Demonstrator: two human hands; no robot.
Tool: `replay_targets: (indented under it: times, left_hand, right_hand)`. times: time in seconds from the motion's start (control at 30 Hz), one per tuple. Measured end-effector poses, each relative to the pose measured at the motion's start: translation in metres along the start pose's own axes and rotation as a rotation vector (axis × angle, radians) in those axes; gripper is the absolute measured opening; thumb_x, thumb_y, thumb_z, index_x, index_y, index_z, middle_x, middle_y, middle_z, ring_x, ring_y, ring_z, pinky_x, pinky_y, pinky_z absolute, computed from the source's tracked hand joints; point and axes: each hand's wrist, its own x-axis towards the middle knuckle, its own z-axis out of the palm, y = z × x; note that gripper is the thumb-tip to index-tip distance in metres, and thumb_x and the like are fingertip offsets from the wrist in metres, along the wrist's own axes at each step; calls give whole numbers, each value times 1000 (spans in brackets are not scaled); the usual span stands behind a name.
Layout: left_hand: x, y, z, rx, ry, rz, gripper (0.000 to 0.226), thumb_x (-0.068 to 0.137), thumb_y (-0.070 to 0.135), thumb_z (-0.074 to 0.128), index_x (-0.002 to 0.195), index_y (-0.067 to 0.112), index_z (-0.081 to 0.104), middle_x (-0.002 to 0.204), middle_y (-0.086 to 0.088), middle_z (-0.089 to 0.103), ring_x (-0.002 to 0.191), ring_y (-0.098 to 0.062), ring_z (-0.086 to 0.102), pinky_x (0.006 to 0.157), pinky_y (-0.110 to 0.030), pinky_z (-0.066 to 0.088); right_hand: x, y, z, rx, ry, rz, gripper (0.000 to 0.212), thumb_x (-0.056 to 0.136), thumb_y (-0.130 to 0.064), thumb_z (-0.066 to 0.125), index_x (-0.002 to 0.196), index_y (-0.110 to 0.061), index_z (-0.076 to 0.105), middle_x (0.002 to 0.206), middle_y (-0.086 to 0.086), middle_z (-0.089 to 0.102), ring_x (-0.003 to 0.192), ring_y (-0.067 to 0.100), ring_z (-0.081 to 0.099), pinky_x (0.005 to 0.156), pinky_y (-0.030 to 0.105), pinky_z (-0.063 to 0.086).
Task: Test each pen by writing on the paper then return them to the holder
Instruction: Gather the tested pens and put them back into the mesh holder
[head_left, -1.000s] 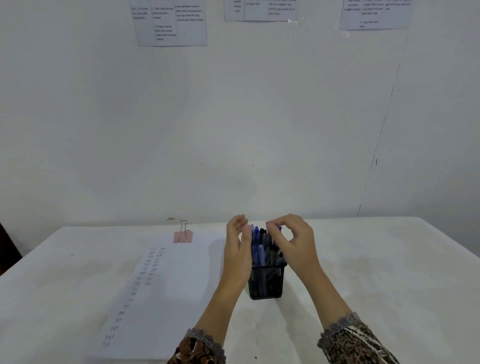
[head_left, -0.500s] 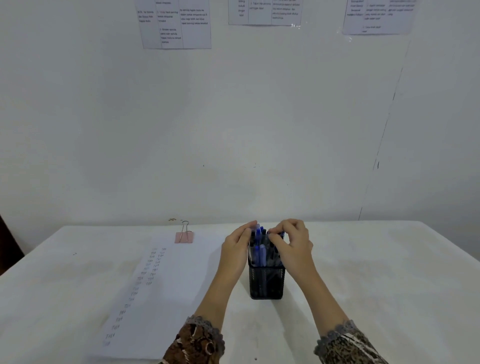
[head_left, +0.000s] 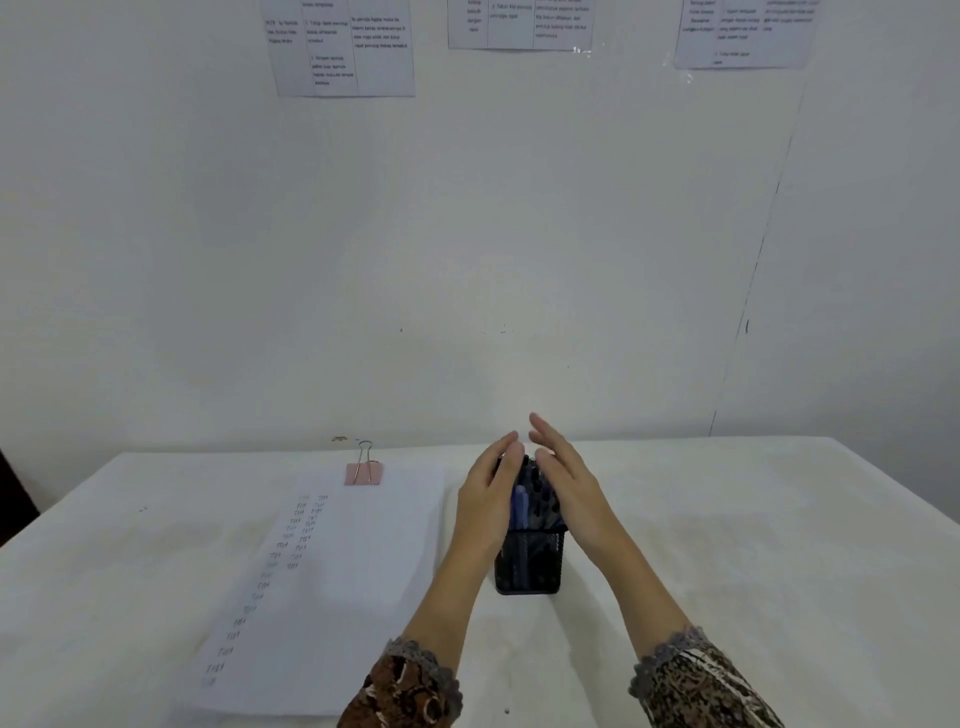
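Black holder (head_left: 529, 566) (one); two flat hands (head_left: 488, 501) (head_left: 569, 491)

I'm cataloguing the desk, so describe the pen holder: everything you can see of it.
The pen holder is a black cup of what looks like wire mesh, upright on the white table, right of the paper. Blue and dark pens fill it, rising above its rim. The left hand and right hand flank the pens, fingers straight; whether either touches the holder cannot be told.
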Motion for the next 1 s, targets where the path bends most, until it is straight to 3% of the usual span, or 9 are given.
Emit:
replay_targets:
  times: [0.1,0.17,0.27,0.33,0.4,0.5,0.63,0.8,1.0]
  left_hand:
    - [3,3,3,-56,35,-65,22,92,25,52,110,37,60,117,5,61,106,-11,60,94,-31,48]
    - [1,5,5,-101,43,-95,30,92,23,53,119,36,54,114,7,59,105,-12,60,92,-29,48]
    - [-3,-7,5,-199,47,-137,46,92,33,50,135,35,35,114,12,56,110,-11,56,99,-32,44]
    - [-10,-24,3,-285,-34,-211,52,89,57,43,133,29,46,122,5,61,112,-16,59,100,-37,44]
    - [-22,-41,0,-342,-53,-251,56,91,62,32,123,24,60,120,-2,64,112,-20,60,101,-39,42]
    - [-32,-63,1,-296,-4,-280,50,90,59,35,125,30,56,127,3,60,119,-16,54,109,-44,34]
    - [-27,-63,-2,-305,-3,-303,51,89,58,38,129,30,52,128,3,58,120,-17,53,108,-42,35]
    - [-9,-72,-5,-401,49,-362,73,71,71,56,130,28,52,133,-1,55,122,-21,52,108,-45,34]
    - [-14,-68,-2,-360,95,-293,46,96,49,30,128,25,54,126,-1,60,115,-17,57,105,-41,40]
  right_hand:
    - [3,0,2,77,11,75,43,92,-6,43,121,-36,53,128,-7,49,111,1,50,75,12,46]
    - [0,2,3,209,16,96,41,89,-11,50,124,-33,50,127,-11,50,109,1,52,75,11,47]
    - [-7,17,3,480,175,98,29,93,-26,48,120,-35,50,129,-14,50,123,6,47,103,26,38]
    - [-16,30,7,527,286,171,25,99,-31,36,118,-31,52,133,-8,51,130,12,43,109,31,32]
    - [-24,41,17,629,238,266,39,100,-37,24,120,-23,55,130,2,58,118,15,56,93,27,47]
    - [-28,50,32,853,172,416,54,99,-46,20,113,-16,63,109,6,70,91,15,70,74,30,52]
    - [-20,55,37,847,170,424,54,99,-46,22,113,-16,64,109,5,70,93,16,69,75,30,52]
    - [-11,54,41,769,147,387,52,101,-41,18,110,-14,61,102,2,67,75,7,71,56,17,54]
    - [-10,60,44,688,186,388,46,102,-32,23,95,-18,66,88,-2,72,69,6,71,52,17,53]
